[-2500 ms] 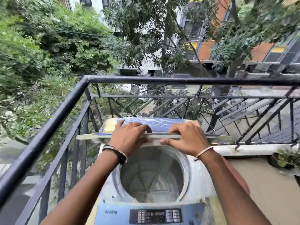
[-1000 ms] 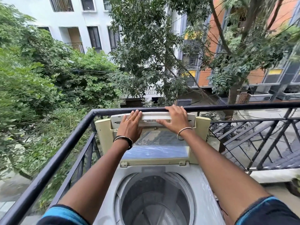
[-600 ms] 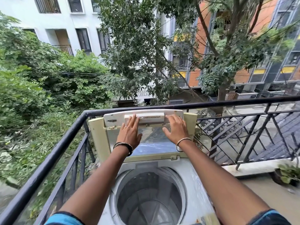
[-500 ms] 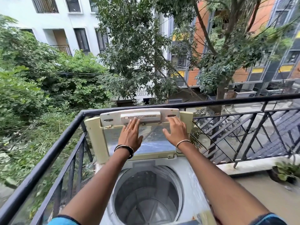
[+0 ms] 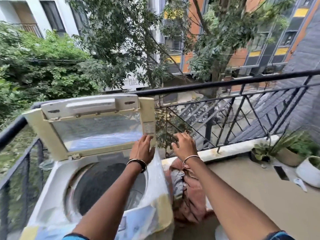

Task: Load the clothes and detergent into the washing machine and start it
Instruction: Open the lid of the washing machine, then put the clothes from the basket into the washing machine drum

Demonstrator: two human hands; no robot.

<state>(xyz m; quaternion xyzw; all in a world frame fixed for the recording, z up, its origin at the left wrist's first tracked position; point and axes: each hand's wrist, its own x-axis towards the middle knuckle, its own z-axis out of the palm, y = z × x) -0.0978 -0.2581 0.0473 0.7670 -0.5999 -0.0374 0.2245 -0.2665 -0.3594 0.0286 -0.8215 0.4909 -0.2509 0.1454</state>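
My left hand [image 5: 142,149], fingers straight, was at the right edge of the raised lid [image 5: 97,125] of the washing machine [image 5: 52,187]; my right hand [image 5: 184,146] hung loose, holding nothing, right of the machine. Pink and grey clothes [image 5: 188,196] lay heaped against its right side, outside the drum [image 5: 97,184]. A sign [image 5: 134,82] beyond the machine read "LEELA"; the lid sticker [image 5: 149,127] was unreadable

Drum [image 5: 107,186] mouth is open from above. Lid [image 5: 97,125] stands upright behind it, against the railing [image 5: 225,83], blocking the back. Clothes [image 5: 187,193] sit just right of the washer [image 5: 57,179]; open floor [image 5: 251,187] between them and the pots [image 5: 308,172].
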